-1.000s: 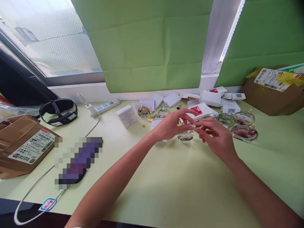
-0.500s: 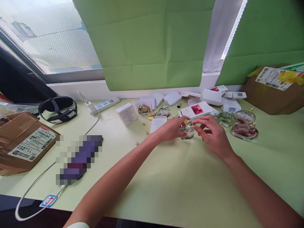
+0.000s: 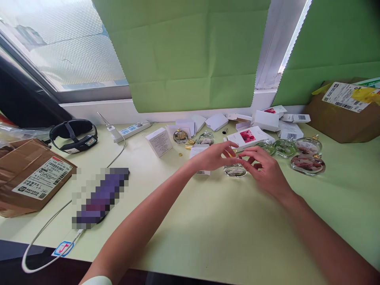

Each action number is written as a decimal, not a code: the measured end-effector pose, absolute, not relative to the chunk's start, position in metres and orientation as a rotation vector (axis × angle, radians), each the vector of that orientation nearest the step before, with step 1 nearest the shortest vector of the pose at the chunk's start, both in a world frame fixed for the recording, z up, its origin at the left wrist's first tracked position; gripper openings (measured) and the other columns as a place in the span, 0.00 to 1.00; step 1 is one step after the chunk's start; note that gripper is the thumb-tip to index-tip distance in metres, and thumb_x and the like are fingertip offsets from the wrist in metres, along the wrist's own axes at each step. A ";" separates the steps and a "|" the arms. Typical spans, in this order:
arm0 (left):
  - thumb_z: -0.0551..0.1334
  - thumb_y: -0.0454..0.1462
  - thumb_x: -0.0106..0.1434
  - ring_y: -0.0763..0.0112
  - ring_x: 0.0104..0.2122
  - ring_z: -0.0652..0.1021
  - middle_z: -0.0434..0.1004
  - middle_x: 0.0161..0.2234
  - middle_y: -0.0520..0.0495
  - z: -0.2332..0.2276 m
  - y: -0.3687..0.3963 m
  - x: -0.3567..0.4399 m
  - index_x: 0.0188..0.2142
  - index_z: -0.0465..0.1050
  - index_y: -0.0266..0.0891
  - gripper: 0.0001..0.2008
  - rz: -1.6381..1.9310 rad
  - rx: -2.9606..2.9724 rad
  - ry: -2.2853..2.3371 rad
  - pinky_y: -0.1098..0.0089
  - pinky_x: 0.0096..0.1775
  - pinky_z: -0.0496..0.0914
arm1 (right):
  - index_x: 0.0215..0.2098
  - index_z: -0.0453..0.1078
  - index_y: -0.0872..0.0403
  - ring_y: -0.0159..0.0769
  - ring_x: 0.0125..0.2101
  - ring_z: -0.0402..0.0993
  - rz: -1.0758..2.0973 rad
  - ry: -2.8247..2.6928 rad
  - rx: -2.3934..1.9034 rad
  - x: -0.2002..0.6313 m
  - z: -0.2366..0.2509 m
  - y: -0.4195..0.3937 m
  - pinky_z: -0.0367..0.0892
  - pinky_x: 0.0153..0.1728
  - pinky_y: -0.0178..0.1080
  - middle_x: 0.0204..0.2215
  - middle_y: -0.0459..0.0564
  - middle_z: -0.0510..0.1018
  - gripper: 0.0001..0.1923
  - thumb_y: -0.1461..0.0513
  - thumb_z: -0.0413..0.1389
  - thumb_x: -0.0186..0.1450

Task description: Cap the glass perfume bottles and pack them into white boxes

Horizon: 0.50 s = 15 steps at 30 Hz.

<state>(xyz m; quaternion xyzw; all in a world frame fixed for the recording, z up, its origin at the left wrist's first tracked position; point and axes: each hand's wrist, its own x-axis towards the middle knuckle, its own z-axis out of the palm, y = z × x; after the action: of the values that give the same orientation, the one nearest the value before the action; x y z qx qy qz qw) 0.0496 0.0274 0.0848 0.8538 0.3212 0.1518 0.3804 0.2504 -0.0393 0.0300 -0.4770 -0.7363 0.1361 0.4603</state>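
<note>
Both my hands meet over a small round clear glass bottle (image 3: 235, 170) that lies on the pale green table (image 3: 208, 229). My left hand (image 3: 214, 157) reaches in from the left, its fingertips pinched just above the bottle's neck. My right hand (image 3: 264, 170) comes from the right, thumb and forefinger also pinched at the same spot. Something tiny and gold-coloured seems to sit between the fingertips, too small to make out. A white box with a pink flower picture (image 3: 248, 137) lies just behind the hands.
Several round glass bottles (image 3: 307, 164) and white cartons (image 3: 159, 141) lie along the back. A cardboard box (image 3: 32, 176) sits at the left, another (image 3: 344, 107) at the right. A black headband device (image 3: 73, 134), a power strip (image 3: 133, 129), a cable and a blurred dark object (image 3: 101, 196) occupy the left side.
My hands dropped down to the bottle half a second ago and have now lifted slightly, fingertips pinched together above its neck. The bottle has stayed on the table.
</note>
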 end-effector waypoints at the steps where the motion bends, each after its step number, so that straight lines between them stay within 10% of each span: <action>1: 0.58 0.49 0.68 0.66 0.45 0.78 0.78 0.48 0.43 0.086 0.028 0.049 0.58 0.65 0.40 0.23 0.430 2.122 0.828 0.66 0.45 0.70 | 0.45 0.75 0.50 0.33 0.35 0.73 0.347 -1.803 -1.170 0.250 0.030 -0.040 0.71 0.26 0.34 0.44 0.50 0.75 0.09 0.56 0.56 0.70; 15: 0.56 0.50 0.68 0.67 0.43 0.76 0.78 0.45 0.45 0.077 0.023 0.059 0.48 0.72 0.40 0.19 0.451 1.935 0.841 0.68 0.42 0.69 | 0.50 0.65 0.45 0.30 0.27 0.68 0.591 -1.787 -1.216 0.257 0.027 -0.038 0.68 0.25 0.36 0.48 0.47 0.72 0.21 0.51 0.64 0.63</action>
<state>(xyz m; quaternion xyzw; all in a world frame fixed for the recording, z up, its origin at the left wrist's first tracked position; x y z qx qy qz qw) 0.0585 0.0227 0.0772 0.7905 0.3437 0.1844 0.4722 0.2567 -0.0380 0.0273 -0.4887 -0.7180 0.2374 0.4350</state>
